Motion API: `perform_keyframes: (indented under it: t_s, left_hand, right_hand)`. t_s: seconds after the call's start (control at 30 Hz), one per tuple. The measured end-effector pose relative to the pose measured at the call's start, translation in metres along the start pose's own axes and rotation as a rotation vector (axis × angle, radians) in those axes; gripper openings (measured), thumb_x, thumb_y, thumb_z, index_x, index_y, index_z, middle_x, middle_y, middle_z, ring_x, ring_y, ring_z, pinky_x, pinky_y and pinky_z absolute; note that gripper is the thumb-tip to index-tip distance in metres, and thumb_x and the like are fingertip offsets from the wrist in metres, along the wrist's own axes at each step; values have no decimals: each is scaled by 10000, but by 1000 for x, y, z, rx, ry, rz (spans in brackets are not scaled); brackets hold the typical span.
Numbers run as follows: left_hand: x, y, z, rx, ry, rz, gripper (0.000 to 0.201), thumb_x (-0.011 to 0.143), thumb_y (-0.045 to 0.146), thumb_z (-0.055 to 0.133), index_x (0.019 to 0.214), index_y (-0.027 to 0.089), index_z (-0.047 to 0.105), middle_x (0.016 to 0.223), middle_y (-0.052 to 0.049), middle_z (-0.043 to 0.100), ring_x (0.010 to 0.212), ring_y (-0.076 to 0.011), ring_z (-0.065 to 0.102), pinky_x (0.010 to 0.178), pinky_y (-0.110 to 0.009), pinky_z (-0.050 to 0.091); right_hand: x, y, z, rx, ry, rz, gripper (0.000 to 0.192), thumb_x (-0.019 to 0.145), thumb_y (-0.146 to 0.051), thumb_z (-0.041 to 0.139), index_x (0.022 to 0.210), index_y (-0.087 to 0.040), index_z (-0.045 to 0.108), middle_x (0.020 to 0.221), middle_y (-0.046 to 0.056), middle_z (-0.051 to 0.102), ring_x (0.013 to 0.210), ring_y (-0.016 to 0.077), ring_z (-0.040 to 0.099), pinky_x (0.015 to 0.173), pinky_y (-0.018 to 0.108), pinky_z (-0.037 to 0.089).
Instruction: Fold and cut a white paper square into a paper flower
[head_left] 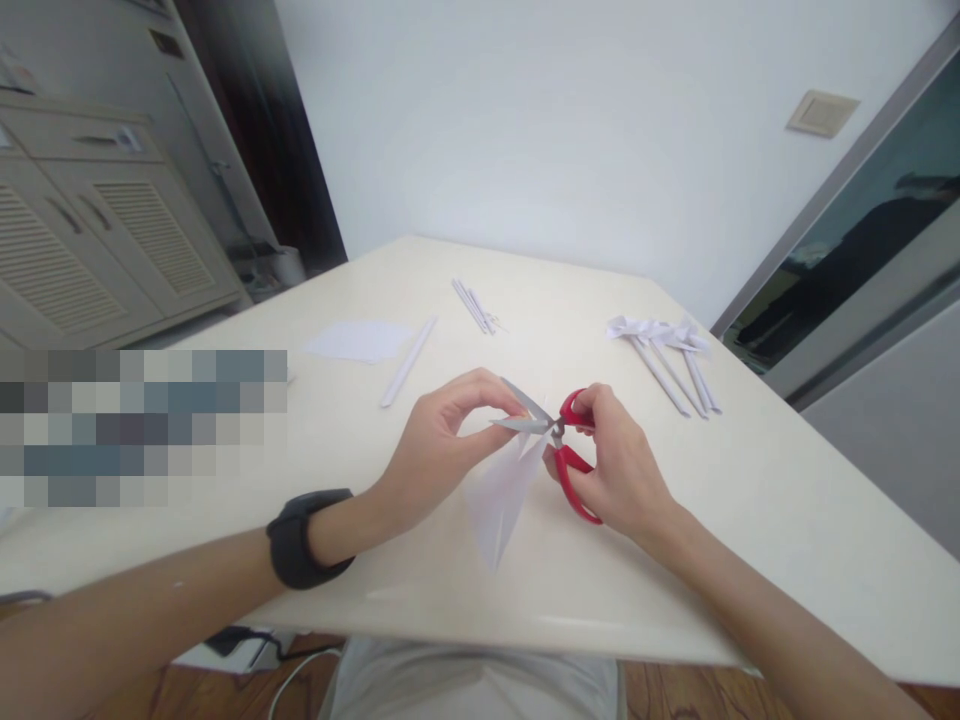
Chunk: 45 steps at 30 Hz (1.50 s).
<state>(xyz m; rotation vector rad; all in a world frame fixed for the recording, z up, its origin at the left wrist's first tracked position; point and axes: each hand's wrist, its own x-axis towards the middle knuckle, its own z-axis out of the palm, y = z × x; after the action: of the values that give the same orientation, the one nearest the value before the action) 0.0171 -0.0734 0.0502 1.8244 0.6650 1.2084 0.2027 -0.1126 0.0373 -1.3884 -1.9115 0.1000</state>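
Note:
My left hand (442, 440) pinches the top of a folded white paper piece (499, 505) that hangs down over the cream table (787, 520). My right hand (619, 465) grips red-handled scissors (574, 465). Their blades are spread apart and point left at the top edge of the paper, close to my left fingertips. A black band sits on my left wrist.
Rolled white paper sticks with folded tips (667, 355) lie at the back right. Thin paper strips (472, 305), one long strip (409, 362) and a flat paper scrap (360, 340) lie at the back left. Cabinets (97, 240) stand beyond the table's left edge.

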Motion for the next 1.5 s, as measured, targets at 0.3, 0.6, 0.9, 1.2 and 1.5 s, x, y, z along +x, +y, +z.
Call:
perform_keyframes:
  t_s: [0.3, 0.6, 0.9, 1.2, 1.5]
  left_hand:
    - [-1, -6, -1, -74, -17, -28, 26, 787, 166, 611, 786, 192, 610, 848, -3, 566, 837, -132, 547, 758, -258, 408]
    - [-1, -3, 0, -62, 6, -46, 39, 796, 203, 603, 768, 177, 613, 834, -14, 563, 822, -139, 547, 744, -262, 412]
    - [-1, 1, 2, -47, 24, -20, 52, 792, 202, 600, 778, 176, 642, 826, -30, 584, 821, -157, 559, 776, -287, 428]
    - [0, 4, 3, -27, 14, 27, 79, 797, 205, 601, 724, 176, 608, 815, -36, 589, 816, -153, 554, 814, -306, 432]
    - [0, 3, 3, -73, -5, 46, 46, 805, 179, 584, 760, 175, 593, 877, -50, 603, 889, -170, 566, 869, -330, 434]
  right_hand:
    - [0, 2, 1, -81, 34, -15, 325, 638, -138, 578, 870, -223, 366, 873, 15, 535, 748, 162, 507, 660, 301, 458]
    - [-1, 1, 3, -114, 30, 22, 307, 642, -139, 570, 845, -222, 355, 879, 27, 541, 753, 171, 513, 642, 296, 448]
    - [-2, -3, 1, -122, 64, 33, 290, 630, -154, 580, 779, -222, 341, 756, -1, 532, 639, 145, 479, 540, 257, 384]
    - [3, -3, -4, 43, 94, 176, 282, 686, -190, 586, 748, -229, 313, 651, -55, 506, 512, 93, 395, 477, 214, 339]
    - [5, 5, -2, 32, 9, 197, 225, 745, -262, 571, 812, -227, 359, 758, -19, 567, 583, 121, 475, 524, 241, 382]
